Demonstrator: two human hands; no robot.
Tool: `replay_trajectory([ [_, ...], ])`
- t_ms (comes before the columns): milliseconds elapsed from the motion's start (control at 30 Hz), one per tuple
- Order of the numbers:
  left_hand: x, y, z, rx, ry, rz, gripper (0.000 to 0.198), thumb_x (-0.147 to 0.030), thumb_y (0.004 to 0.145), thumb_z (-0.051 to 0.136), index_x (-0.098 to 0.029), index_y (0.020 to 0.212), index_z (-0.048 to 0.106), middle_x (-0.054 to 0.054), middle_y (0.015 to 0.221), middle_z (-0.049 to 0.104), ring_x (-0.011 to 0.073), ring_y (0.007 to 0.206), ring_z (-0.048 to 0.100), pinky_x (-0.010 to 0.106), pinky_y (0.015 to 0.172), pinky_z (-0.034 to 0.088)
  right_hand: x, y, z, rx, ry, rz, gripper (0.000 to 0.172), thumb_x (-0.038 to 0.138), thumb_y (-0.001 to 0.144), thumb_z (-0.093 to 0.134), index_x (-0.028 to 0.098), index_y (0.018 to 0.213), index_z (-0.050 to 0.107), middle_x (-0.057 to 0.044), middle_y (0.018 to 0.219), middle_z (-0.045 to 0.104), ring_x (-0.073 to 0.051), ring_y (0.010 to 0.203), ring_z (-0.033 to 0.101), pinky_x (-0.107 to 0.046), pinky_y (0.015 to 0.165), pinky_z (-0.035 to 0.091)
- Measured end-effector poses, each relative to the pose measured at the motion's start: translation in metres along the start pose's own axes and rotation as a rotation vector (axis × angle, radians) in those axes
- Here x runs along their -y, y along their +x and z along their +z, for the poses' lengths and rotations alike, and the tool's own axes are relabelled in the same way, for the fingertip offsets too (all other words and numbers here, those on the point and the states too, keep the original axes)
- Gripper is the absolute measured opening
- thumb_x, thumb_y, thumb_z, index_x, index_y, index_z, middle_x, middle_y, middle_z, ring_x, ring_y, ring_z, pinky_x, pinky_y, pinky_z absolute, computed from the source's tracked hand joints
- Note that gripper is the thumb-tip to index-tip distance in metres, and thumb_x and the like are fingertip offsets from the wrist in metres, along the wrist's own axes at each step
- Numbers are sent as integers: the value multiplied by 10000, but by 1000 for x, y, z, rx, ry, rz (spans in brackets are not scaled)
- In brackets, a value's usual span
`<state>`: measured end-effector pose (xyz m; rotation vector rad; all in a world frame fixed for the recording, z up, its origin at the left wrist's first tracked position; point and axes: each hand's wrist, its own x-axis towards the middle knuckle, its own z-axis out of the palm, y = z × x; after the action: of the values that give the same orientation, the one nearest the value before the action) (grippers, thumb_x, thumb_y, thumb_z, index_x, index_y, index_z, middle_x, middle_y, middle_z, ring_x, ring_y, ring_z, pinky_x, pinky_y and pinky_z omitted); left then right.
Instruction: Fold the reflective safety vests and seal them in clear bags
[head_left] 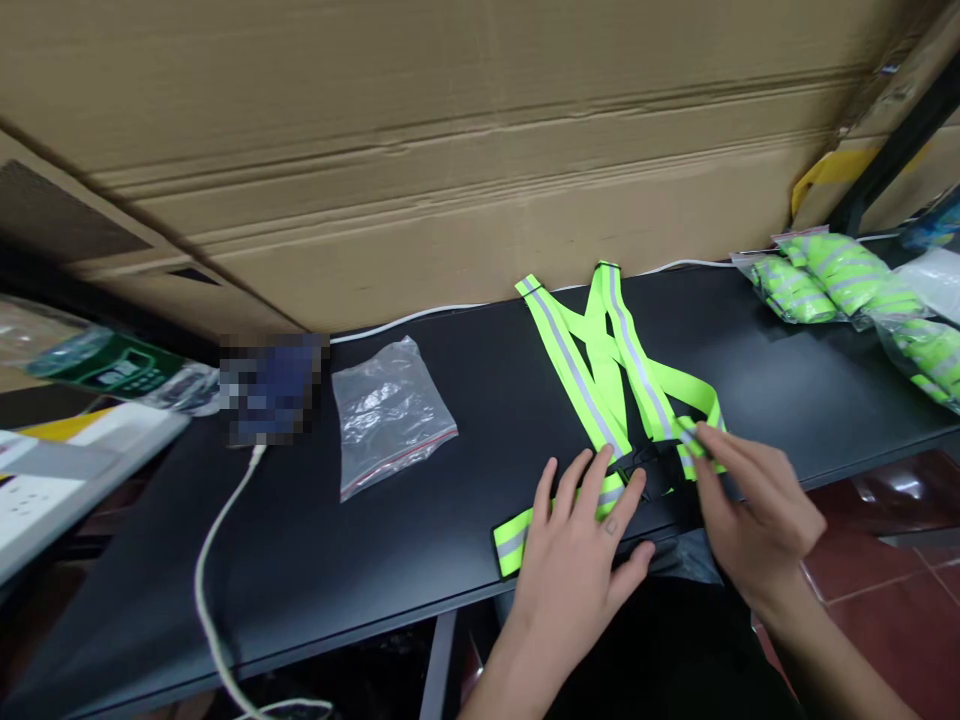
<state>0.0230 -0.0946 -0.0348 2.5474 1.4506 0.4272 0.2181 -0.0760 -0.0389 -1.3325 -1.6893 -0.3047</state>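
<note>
A neon yellow reflective strap harness (600,370) with grey stripes lies spread on the black table (420,520). My left hand (581,545) rests flat on its lower band, fingers spread, beside a black buckle (654,470). My right hand (750,500) pinches the right end of a strap between thumb and fingers. An empty clear zip bag (390,412) lies to the left of the harness.
Bagged neon harnesses (847,280) are piled at the table's far right. A large cardboard box (450,150) stands behind the table. A white cable (214,590) runs from a blurred blue item (271,388). A white power strip (45,490) sits at left.
</note>
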Motion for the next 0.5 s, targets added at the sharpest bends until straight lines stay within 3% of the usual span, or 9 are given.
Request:
replay_trajectory([
  [133,-1,-5,-4,-6,5,-2,570,-467,989,517,-241,1508,455,76,1593,434,334,1449,415,568,1213,302,7,-12,5,232,57,-139,406,43,871,640,260,1213,675,-54,1098,776,-244,1009,734,-409,872,516],
  [267,11,-25,-20,-63,112,-72,669,-402,953,579,-135,1533,379,135,1554,476,363,1468,370,592,1212,281,2,-18,-1,347,93,-197,347,99,909,626,208,1238,634,-91,1175,747,-265,1134,690,-447,959,469],
  [400,37,-56,-32,-84,157,-187,566,-461,930,604,-154,1398,520,165,1463,555,401,1420,421,657,1147,328,0,-17,-6,434,57,-244,319,142,927,633,164,1245,614,-151,1189,699,-308,1166,654,-494,973,451],
  [500,52,-72,-30,-64,66,-226,411,-477,932,616,-224,1256,606,127,1409,594,374,1376,480,643,1121,364,2,-14,-6,462,23,-282,325,97,913,644,205,1219,640,-140,1149,667,-312,1147,639,-513,969,453],
])
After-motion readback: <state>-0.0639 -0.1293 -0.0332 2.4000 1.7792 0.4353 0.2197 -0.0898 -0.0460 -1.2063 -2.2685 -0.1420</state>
